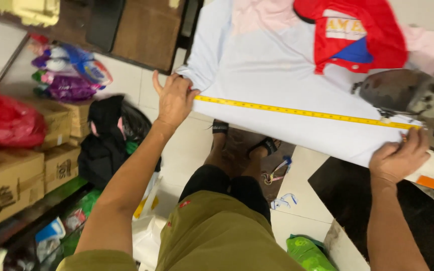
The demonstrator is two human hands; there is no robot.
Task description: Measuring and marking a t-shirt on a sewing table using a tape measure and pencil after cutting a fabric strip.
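A pale blue cloth (267, 65) lies spread over a table. Across it runs a yellow tape measure (297, 112), pulled taut from left to right. My left hand (173, 98) pins the tape's left end against the cloth's edge, thumb on top. My right hand (399, 156) presses the tape's right end down at the cloth's near corner, beside a worn grey machine (413, 95). A red garment with a blue and white patch (352, 32) rests on the cloth at the far side.
Cardboard boxes (11, 175) and a red plastic bag (3, 123) stand at left, with a black bag (109, 135) and wrapped packets (69, 73) behind. My legs in olive shorts (217, 231) and sandals are below. A green packet (305, 253) lies on the tiled floor.
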